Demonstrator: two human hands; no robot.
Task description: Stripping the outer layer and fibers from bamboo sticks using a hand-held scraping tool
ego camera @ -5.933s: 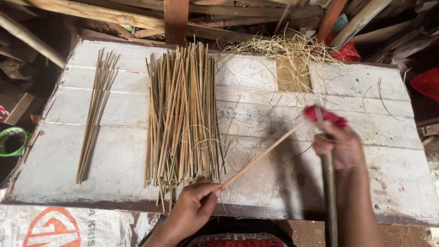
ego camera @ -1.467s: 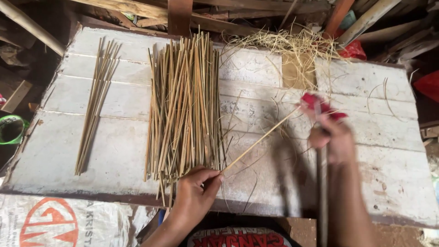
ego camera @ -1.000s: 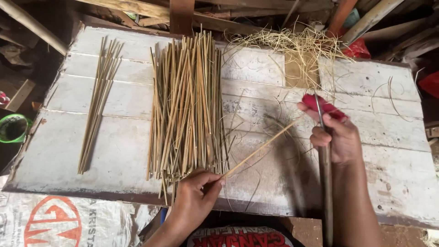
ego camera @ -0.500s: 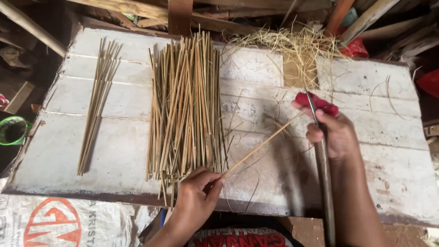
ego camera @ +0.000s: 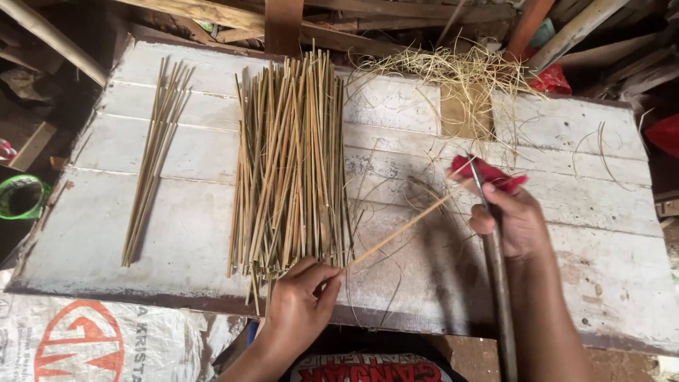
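My left hand pinches the near end of a thin bamboo stick that slants up to the right over the white plank table. My right hand grips a long knife with its blade against the stick's far end; a red cloth wraps the fingers there. Just left of the held stick lies a big pile of bamboo sticks, lengthwise on the table. A small bundle of sticks lies apart further left.
A tangle of pale bamboo shavings sits at the table's far edge, with loose curls to the right. Wooden beams and poles cross behind. A green round container is at the left, a printed white sack below.
My right hand with the knife has shifted back and forth along the stick's far end and now sits slightly lower left. My left hand stays at the near end.
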